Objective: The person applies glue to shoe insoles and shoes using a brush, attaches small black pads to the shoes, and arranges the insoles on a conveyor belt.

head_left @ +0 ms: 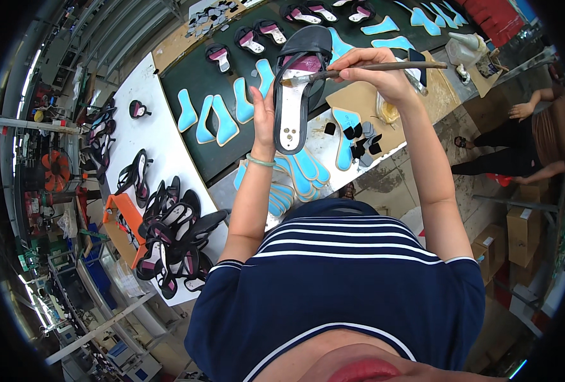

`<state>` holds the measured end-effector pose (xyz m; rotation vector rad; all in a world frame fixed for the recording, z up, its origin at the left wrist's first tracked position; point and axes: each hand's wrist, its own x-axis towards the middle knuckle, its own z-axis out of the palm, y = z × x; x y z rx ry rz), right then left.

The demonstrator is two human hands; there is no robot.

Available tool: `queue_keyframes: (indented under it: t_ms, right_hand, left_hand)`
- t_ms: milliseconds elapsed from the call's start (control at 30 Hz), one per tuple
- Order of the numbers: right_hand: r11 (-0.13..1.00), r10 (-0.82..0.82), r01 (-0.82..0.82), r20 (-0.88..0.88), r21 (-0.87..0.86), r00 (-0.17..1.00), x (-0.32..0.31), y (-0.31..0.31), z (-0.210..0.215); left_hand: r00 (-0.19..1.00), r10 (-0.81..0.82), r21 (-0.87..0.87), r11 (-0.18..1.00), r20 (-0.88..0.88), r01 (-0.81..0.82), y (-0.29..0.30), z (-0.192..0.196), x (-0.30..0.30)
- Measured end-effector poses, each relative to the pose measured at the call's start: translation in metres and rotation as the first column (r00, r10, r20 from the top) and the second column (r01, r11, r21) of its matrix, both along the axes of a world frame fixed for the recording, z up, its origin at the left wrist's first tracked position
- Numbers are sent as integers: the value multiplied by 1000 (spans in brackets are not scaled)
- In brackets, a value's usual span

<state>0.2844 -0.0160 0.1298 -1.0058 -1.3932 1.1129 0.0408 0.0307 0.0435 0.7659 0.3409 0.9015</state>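
Observation:
My left hand (263,121) holds a black sandal upper (298,89) upright by its left edge, its white underside with a pink patch facing me. My right hand (378,71) grips a long wooden-handled brush (384,66) held crosswise, its bristle tip touching the sandal's middle. A green bracelet circles my left wrist. Both hands hover above a dark green worktable (193,76).
Light blue insoles (215,118) lie in rows on the table, with more stacked near its front edge (298,175). Black sandals are piled on the white bench (171,235) at left. A seated person (524,140) is at right. Cardboard boxes (521,232) stand on the floor.

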Motion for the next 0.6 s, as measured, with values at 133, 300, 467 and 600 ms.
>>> queue_keyframes:
  t_ms: [133, 300, 467, 600]
  right_hand:
    - [999, 25, -25, -18, 20, 1000, -3, -3, 0]
    - [999, 37, -37, -6, 6, 999, -9, -9, -2]
    - [998, 64, -64, 7, -3, 998, -15, -17, -6]
    - [997, 73, -73, 21, 22, 997, -22, -25, -10]
  left_hand:
    - [1000, -25, 7, 1000, 3, 25, 4, -3, -1]
    - [999, 36, -17, 999, -4, -36, 1, 2, -1]
    - [997, 81, -58, 995, -3, -81, 8, -5, -2]
    - [996, 83, -75, 994, 26, -81, 12, -7, -2]
